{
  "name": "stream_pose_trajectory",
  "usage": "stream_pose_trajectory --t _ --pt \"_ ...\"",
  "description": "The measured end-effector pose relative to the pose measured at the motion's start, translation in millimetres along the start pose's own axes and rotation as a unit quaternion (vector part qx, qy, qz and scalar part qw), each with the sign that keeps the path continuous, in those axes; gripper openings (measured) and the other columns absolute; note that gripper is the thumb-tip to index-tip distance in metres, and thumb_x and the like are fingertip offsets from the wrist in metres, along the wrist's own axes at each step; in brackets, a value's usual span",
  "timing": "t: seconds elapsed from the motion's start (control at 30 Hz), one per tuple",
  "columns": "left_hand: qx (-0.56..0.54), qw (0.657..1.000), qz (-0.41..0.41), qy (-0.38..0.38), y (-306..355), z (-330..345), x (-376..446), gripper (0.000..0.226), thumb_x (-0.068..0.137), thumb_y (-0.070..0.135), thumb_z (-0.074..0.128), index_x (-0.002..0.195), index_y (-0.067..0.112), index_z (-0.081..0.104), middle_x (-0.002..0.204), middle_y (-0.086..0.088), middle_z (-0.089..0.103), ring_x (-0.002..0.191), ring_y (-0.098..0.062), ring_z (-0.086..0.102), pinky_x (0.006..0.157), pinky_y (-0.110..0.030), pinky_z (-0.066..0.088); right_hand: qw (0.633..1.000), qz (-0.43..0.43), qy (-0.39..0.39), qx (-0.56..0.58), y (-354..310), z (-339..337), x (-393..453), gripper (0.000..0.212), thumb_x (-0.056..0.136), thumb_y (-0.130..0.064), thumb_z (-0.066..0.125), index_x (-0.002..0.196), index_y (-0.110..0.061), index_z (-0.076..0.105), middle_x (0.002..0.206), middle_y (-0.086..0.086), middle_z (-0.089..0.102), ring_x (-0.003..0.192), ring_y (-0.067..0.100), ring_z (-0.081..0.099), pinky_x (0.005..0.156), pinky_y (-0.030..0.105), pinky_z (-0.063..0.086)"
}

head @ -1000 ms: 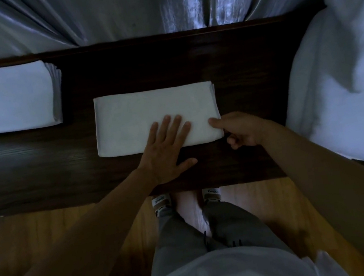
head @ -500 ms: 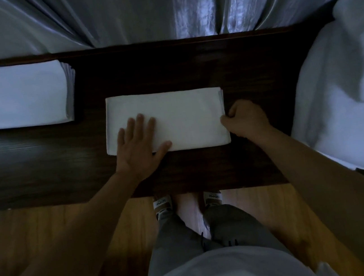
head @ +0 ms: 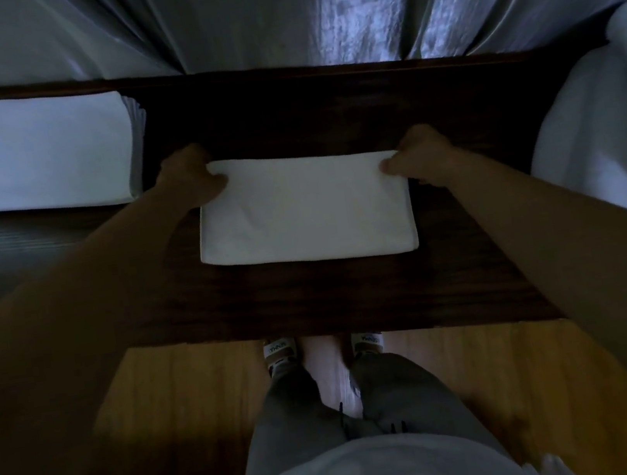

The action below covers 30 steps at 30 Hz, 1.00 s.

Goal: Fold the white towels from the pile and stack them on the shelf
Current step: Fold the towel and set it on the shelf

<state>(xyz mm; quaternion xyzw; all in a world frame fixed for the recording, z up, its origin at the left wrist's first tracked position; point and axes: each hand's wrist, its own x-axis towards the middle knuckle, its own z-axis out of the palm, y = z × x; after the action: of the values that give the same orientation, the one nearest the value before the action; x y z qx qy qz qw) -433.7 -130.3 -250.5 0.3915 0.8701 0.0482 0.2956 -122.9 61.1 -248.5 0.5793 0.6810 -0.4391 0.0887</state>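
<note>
At the middle of the dark shelf (head: 354,304) lies a folded towel (head: 304,214), left hand (head: 189,178) and right hand (head: 420,158) pinching its far corners, a finished stack (head: 26,152) at ten o'clock and an unfolded pile (head: 610,136) still waiting at three.

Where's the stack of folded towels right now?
Head view, far left: the folded stack sits on the dark shelf, just left of the left hand.
</note>
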Motion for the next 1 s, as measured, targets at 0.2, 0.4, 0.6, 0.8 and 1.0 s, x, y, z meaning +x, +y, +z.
stream_pose_trajectory --t 0.2,0.4,0.6,0.8,1.0 --pt "-0.076 0.996 0.013 -0.032 2 -21 -12 0.047 0.093 0.025 0.071 0.133 0.006 0.056 0.136 -0.016 0.055 0.122 -0.033 0.054 0.093 -0.037 0.046 0.996 -0.069 0.048 -0.016 -15 -16 -26 0.026 0.081 -0.017 0.083 0.099 -0.01 0.066 0.078 -0.002 0.057 0.066 0.011 0.053 0.05 0.018 0.04" --pt "-0.26 0.961 0.042 -0.081 -22 -84 -68 0.042 0.079 0.027 0.084 0.1 0.0 0.06 0.1 -0.01 0.066 0.085 -0.023 0.067 0.055 -0.03 0.061 0.997 -0.077 0.021 0.005 -49 -49 -85 0.016 0.087 -0.015 0.078 0.1 -0.008 0.074 0.071 0.01 0.071 0.054 0.014 0.063 0.038 0.02 0.042" --pt "-0.433 0.893 0.118 -0.034 -64 -152 -115 0.052 0.048 0.037 0.099 0.073 0.013 0.061 0.075 -0.01 0.069 0.078 -0.025 0.071 0.066 -0.046 0.064 0.98 -0.182 0.042 0.074 -105 -67 -139 0.016 0.089 -0.01 0.077 0.102 -0.01 0.067 0.081 0.016 0.075 0.052 0.018 0.07 0.04 0.024 0.05" --pt "-0.528 0.829 0.182 0.027 -91 -204 -137 0.029 0.066 0.011 0.083 0.069 0.018 0.055 0.074 -0.001 0.065 0.077 -0.017 0.068 0.065 -0.043 0.064 0.945 -0.264 0.086 0.17 -163 -54 -177 0.015 0.092 -0.005 0.072 0.1 0.002 0.061 0.089 0.023 0.072 0.07 0.029 0.077 0.047 0.034 0.06" --pt "-0.579 0.795 0.179 0.029 -122 -226 -165 0.051 0.044 0.026 0.101 0.065 0.017 0.055 0.076 0.0 0.065 0.079 -0.017 0.071 0.069 -0.046 0.064 0.916 -0.3 0.04 0.264 -190 -29 -189 0.014 0.092 -0.003 0.07 0.105 -0.007 0.064 0.091 0.033 0.07 0.083 0.038 0.077 0.056 0.038 0.063"
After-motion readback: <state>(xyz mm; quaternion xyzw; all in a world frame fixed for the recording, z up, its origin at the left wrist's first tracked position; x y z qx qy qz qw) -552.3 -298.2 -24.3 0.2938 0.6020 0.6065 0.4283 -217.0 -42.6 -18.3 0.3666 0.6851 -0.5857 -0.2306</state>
